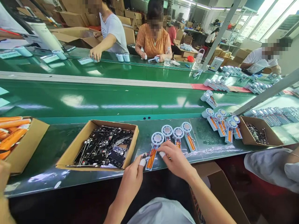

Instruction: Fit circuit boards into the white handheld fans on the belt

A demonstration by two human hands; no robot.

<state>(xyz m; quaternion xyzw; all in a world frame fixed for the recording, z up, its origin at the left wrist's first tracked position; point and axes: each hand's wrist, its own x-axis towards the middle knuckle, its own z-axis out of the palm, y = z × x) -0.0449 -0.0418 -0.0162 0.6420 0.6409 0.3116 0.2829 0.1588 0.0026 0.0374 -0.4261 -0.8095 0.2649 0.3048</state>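
My left hand (133, 175) pinches a small circuit board (145, 155) between thumb and fingers, with thin wires running toward a handheld fan. This fan (157, 138) lies on the bench with its round head away from me; its open handle shows an orange battery (151, 159). At the right edge of the handle is my right hand (175, 160), fingers bent together near the wires; what lies between the fingertips is hidden. White covers sit on some of my fingers. Beyond my right hand lie several similar fans (178, 133).
A cardboard box of black circuit boards (61, 161) stands left of my hands. Farther left is a box with orange batteries (35, 146). More fans (227, 124) and another board box (275, 141) lie right. A green conveyor belt (130, 98) runs beyond; people sit across it.
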